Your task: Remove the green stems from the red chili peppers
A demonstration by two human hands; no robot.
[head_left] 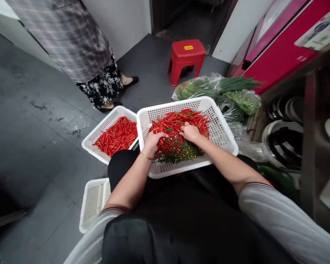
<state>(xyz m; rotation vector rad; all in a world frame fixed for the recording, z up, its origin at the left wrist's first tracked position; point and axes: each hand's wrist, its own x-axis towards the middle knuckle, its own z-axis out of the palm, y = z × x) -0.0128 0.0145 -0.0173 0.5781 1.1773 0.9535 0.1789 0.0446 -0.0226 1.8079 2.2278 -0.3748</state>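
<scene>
Slender, glossy red chilies with green stems (172, 120) point many ways, the upper ones mostly crosswise, inside a white perforated plastic basket (221, 132) whose long axis runs left to right. The left hand (154, 141) and right hand (190, 132) curl among them, fingertips partly hidden, grip unclear.

Looks glossy on the chillies (173, 120), smooth plastic on the lap basket (221, 135) — crinkled, shiny on the clear bags (214, 81).

Left hand (153, 142), right hand (190, 132) — amid red chilies (172, 121), white basket (222, 130)
</scene>
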